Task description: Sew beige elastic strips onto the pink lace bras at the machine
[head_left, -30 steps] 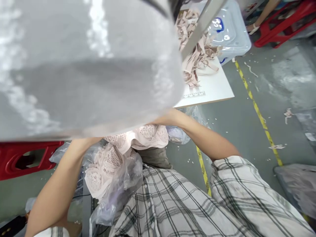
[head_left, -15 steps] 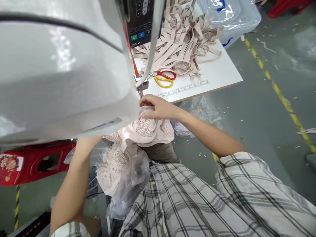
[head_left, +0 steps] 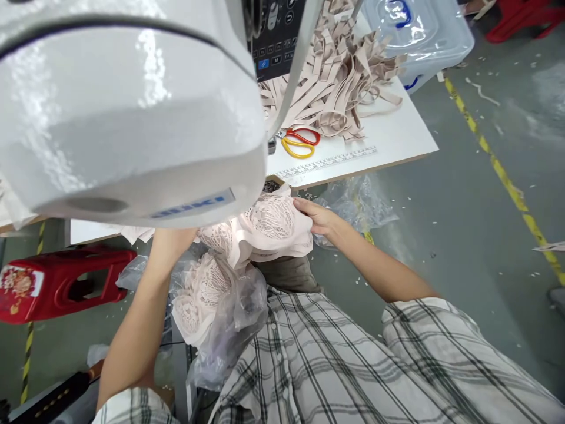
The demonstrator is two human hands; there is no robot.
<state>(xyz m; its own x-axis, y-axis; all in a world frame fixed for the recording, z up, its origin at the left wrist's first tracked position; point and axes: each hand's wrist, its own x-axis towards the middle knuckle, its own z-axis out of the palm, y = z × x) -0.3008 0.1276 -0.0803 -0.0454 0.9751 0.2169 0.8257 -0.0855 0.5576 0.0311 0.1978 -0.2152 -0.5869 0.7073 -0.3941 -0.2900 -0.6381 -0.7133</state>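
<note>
A pale pink lace bra lies spread below the head of a white sewing machine. My right hand pinches its right edge, thumb on top, with the fingers partly under the fabric. My left hand reaches beneath the machine head, which hides its fingers. More pink lace bra pieces hang in front of my body, partly inside a clear plastic bag. The needle area is hidden behind the machine head.
Scissors with red and yellow handles lie on the white table by a printed ruler strip. Behind them are a heap of beige straps and a clear plastic bin. A red stool stands at left.
My right hand has moved right and slightly down, from near the needle area to the bra's right edge. More of the lace cup now shows. The view has shifted slightly.
</note>
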